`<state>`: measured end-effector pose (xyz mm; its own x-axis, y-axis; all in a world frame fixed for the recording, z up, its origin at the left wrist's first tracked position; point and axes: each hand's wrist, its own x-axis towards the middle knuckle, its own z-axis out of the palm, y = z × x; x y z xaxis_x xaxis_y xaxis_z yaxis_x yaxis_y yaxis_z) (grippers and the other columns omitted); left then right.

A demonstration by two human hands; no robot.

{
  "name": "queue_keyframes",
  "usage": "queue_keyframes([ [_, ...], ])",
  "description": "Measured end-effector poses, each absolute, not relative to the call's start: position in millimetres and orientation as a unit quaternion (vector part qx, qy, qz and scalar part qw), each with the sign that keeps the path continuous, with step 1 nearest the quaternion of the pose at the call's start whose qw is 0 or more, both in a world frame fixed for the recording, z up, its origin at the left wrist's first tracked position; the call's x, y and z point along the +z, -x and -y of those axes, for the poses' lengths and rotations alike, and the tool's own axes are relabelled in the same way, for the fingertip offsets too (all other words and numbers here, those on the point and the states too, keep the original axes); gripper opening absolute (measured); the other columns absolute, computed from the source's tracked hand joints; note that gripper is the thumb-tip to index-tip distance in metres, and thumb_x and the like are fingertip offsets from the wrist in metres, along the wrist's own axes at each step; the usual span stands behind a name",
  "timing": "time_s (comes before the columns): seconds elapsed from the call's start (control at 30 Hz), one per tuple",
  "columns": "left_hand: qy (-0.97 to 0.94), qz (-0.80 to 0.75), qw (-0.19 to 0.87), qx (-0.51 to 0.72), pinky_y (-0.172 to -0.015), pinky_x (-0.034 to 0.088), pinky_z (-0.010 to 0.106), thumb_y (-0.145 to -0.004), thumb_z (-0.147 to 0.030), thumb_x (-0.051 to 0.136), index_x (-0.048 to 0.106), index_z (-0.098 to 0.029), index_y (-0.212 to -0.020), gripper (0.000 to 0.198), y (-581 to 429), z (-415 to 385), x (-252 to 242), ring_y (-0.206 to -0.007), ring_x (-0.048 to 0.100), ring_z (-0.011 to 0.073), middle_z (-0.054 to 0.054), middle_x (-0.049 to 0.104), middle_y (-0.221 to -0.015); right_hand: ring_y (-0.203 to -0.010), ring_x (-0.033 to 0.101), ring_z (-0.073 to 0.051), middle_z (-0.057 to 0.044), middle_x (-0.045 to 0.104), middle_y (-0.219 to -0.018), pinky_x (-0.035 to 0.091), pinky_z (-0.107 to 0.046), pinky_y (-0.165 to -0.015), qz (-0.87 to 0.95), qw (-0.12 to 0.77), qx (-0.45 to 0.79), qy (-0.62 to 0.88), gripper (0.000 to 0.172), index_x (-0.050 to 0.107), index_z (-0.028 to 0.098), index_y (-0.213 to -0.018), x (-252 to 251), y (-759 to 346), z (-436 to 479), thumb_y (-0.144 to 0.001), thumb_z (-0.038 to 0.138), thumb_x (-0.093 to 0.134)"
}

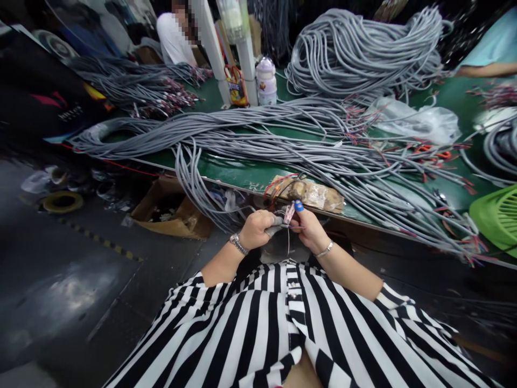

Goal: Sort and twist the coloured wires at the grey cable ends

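In front of my body, at the bench edge, both my hands are closed and close together. My left hand (258, 228), with grey covers on its fingertips, pinches the end of a grey cable. My right hand (310, 228), one fingertip wrapped in blue, grips thin coloured wires (298, 227) from that end. A small pinkish-white piece (289, 213) stands up between the hands; its kind is too small to make out. Just beyond them, a block wrapped in brown tape (319, 195) lies on the bench edge with thin wires at its left end.
Long grey cables (242, 141) stretch across the green bench (226, 171), with a large coil (363, 54) behind. A bottle (266, 82) stands near the white post. At right are a plastic bag (420, 121) and a green basket (496, 215). A cardboard box (177, 213) sits below left. Other people are behind.
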<state>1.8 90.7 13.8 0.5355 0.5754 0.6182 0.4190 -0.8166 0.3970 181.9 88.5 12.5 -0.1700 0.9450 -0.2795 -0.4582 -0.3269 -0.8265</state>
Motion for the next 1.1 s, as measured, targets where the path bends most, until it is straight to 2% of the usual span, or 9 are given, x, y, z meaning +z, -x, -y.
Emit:
queue_keyframes([
  [0.17, -0.861, -0.281, 0.089, 0.414, -0.064, 0.048, 0.027, -0.084, -0.025, 0.065, 0.068, -0.019, -0.092, 0.010, 5.9, -77.5, 19.8, -0.067, 0.063, 0.0146, 0.004, 0.069, -0.074, -0.041, 0.027, -0.004, 0.005, 0.044, -0.052, 0.010, -0.017, -0.036, 0.247, 0.501, 0.713, 0.425, 0.057, 0.051, 0.018, -0.065, 7.1, -189.6, -85.1, -0.064, 0.072, 0.069],
  [0.3, -0.857, -0.274, 0.104, 0.425, -0.065, 0.049, 0.028, -0.082, -0.023, 0.067, 0.069, -0.020, -0.094, 0.013, 16.5, -56.6, 23.1, -0.067, 0.063, 0.0149, 0.004, 0.070, -0.074, -0.041, 0.027, -0.002, 0.001, 0.059, -0.064, 0.010, -0.017, -0.034, 0.221, 0.479, 0.728, 0.438, 0.056, 0.054, 0.017, -0.071, 3.4, -196.0, -83.7, -0.068, 0.072, 0.066],
  [0.4, -0.844, -0.287, 0.125, 0.436, -0.065, 0.050, 0.028, -0.078, -0.021, 0.071, 0.070, -0.021, -0.095, 0.017, 26.9, -37.7, 22.0, -0.068, 0.064, 0.0153, 0.004, 0.071, -0.075, -0.040, 0.027, -0.002, -0.001, 0.062, -0.068, 0.010, -0.017, -0.034, 0.210, 0.473, 0.732, 0.444, 0.055, 0.055, 0.017, -0.074, 0.8, -198.7, -83.2, -0.071, 0.071, 0.064],
  [0.5, -0.804, -0.347, 0.192, 0.443, -0.066, 0.052, 0.028, -0.076, -0.022, 0.073, 0.072, -0.021, -0.090, 0.014, 35.3, -20.7, 15.9, -0.068, 0.066, 0.0149, 0.004, 0.072, -0.077, -0.040, 0.028, -0.002, -0.001, 0.063, -0.068, 0.010, -0.017, -0.033, 0.209, 0.468, 0.737, 0.440, 0.053, 0.055, 0.017, -0.076, -2.9, -199.4, -82.9, -0.073, 0.069, 0.064],
  [0.6, -0.668, -0.448, 0.319, 0.502, -0.065, 0.052, 0.026, -0.078, -0.026, 0.073, 0.071, -0.019, -0.088, 0.012, 35.9, -11.3, 6.6, -0.067, 0.066, 0.0134, 0.004, 0.072, -0.077, -0.040, 0.027, -0.002, -0.001, 0.062, -0.068, 0.009, -0.018, -0.033, 0.214, 0.460, 0.746, 0.432, 0.053, 0.057, 0.017, -0.075, -6.0, -198.2, -81.9, -0.073, 0.069, 0.064],
  [0.77, -0.429, -0.441, 0.481, 0.624, -0.059, 0.051, 0.023, -0.069, -0.039, 0.081, 0.068, -0.016, -0.082, 0.029, 23.2, -15.4, 0.7, -0.057, 0.061, 0.0101, 0.000, 0.067, -0.066, -0.040, 0.025, -0.002, 0.000, 0.059, -0.066, 0.008, -0.018, -0.034, 0.236, 0.454, 0.751, 0.418, 0.051, 0.059, 0.016, -0.077, -4.9, -195.4, -78.8, -0.071, 0.067, 0.066],
  [0.93, -0.389, -0.426, 0.513, 0.636, -0.056, 0.050, 0.022, -0.063, -0.041, 0.084, 0.066, -0.016, -0.079, 0.035, 10.4, -22.3, 6.7, -0.055, 0.060, 0.0097, -0.001, 0.065, -0.062, -0.040, 0.024, -0.002, 0.000, 0.060, -0.067, 0.007, -0.019, -0.035, 0.251, 0.457, 0.745, 0.417, 0.054, 0.061, 0.016, -0.077, -2.1, -197.7, -77.6, -0.070, 0.069, 0.066],
  [1.1, -0.431, -0.428, 0.503, 0.615, -0.062, 0.054, 0.024, -0.068, -0.036, 0.082, 0.069, -0.016, -0.082, 0.028, 5.0, -26.0, 2.6, -0.060, 0.064, 0.0114, 0.001, 0.069, -0.068, -0.041, 0.023, -0.003, -0.001, 0.061, -0.069, 0.007, -0.020, -0.036, 0.267, 0.468, 0.731, 0.418, 0.051, 0.063, 0.016, -0.077, -1.9, -200.3, -77.6, -0.071, 0.066, 0.066],
])
